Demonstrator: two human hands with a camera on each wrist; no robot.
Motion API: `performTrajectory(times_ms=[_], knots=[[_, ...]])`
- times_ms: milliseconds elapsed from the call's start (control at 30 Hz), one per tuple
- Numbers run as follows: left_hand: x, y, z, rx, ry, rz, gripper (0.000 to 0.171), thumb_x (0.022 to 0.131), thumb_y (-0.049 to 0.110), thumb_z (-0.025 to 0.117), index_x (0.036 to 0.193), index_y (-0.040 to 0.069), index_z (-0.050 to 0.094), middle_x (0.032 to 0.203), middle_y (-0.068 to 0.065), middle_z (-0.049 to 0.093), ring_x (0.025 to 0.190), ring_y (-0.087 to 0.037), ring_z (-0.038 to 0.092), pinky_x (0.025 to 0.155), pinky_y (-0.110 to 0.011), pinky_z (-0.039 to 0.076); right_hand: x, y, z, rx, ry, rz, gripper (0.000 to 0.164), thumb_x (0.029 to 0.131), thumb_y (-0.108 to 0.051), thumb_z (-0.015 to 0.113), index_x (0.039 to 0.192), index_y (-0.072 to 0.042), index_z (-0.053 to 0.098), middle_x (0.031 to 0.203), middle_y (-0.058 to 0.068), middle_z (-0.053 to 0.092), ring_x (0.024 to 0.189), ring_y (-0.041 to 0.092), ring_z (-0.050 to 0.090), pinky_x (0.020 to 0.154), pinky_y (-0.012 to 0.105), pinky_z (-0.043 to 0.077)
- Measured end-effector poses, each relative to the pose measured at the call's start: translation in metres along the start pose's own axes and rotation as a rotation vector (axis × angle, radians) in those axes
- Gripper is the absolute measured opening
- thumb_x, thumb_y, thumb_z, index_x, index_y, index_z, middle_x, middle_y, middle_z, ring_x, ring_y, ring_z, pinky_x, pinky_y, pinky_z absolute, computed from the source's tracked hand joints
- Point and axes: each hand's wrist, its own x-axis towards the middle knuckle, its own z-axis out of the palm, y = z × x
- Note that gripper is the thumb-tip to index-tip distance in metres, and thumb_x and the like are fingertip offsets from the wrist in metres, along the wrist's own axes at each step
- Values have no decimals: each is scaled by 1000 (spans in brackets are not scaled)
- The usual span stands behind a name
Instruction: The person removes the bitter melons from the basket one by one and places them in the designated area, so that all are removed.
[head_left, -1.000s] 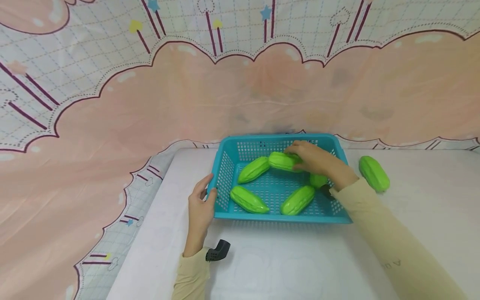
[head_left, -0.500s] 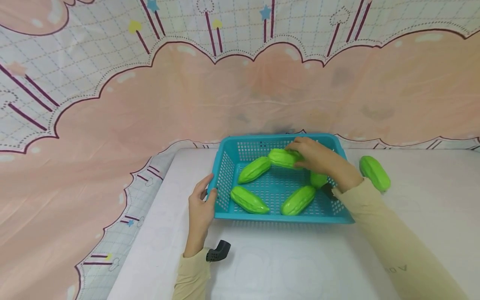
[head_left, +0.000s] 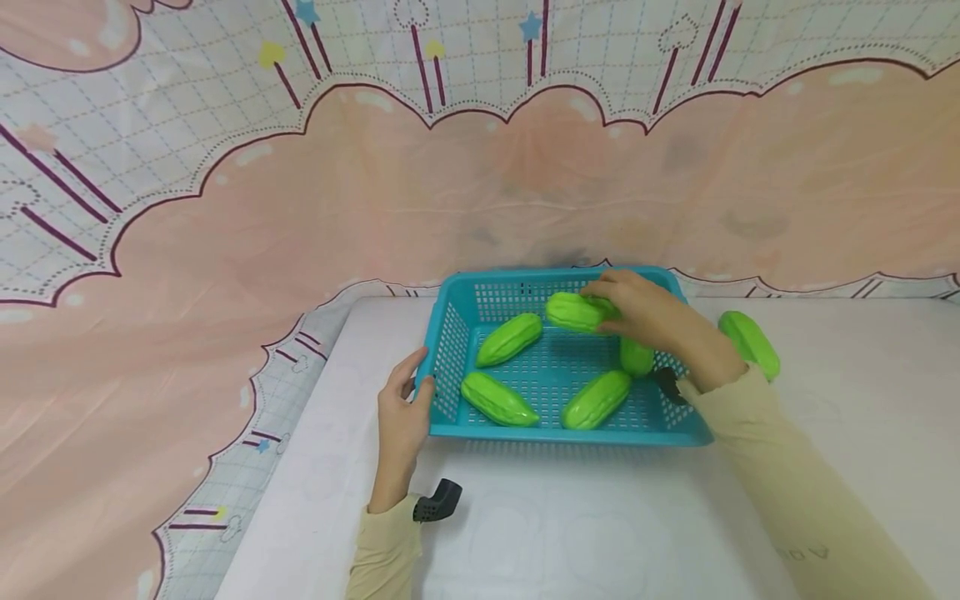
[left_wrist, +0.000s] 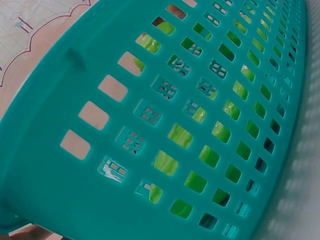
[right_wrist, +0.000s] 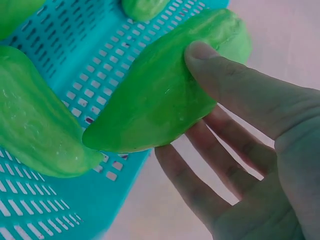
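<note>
"Holding a ridged green gourd [head_left: 576, 312], a person's right hand [head_left: 633, 308] is over the back part of a blue-green plastic basket [head_left: 562, 436]."

"How is it gripped?"

"The right wrist view shows the thumb on top and the fingers along the underside. The gourd's narrow tip overlaps another gourd in that view; I cannot tell whether they touch."

"And the other hand?"

"The left hand [head_left: 401, 412] grips the basket's left side at the rim, thumb nearer the front. The two hands are well apart."

"What is in the basket?"

"Four more gourds on its floor: one back left [head_left: 510, 340], one front left [head_left: 498, 400], one front right [head_left: 597, 401], and one at the right [head_left: 636, 358], partly hidden by the right hand."

"Anything around it?"

"A further gourd [head_left: 752, 343] lies on the white counter [head_left: 570, 533], to the basket's right. Behind hangs a peach and white printed cloth [head_left: 450, 192]."
</note>
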Motion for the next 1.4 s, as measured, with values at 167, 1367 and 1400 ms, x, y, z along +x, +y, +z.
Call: performTrajectory(times_ms=[167,1367,1400], knots=[[0,-1,0,-6,-5,2,44,98,7,52,141,13,55,150,-5,47,125,-27,54,101,-48,48,-9,0,-6,6,17,12,51,83,-6,78,130,3,60,121,20,60,113,37,55,94,51,49],[0,-1,1,-23,7,20,43,98,6,52,141,10,56,149,-7,48,129,-27,51,104,-48,46,-49,6,-27,-3,110,28,53,81,-6,80,128,5,60,117,22,60,107,38,57,92,54,51],[0,-1,0,-24,7,19,43,98,5,52,141,11,56,149,-6,48,128,-27,52,103,-48,46,-49,7,-28,2,111,26,53,81,-6,80,128,6,60,116,22,60,106,37,57,91,53,52]])
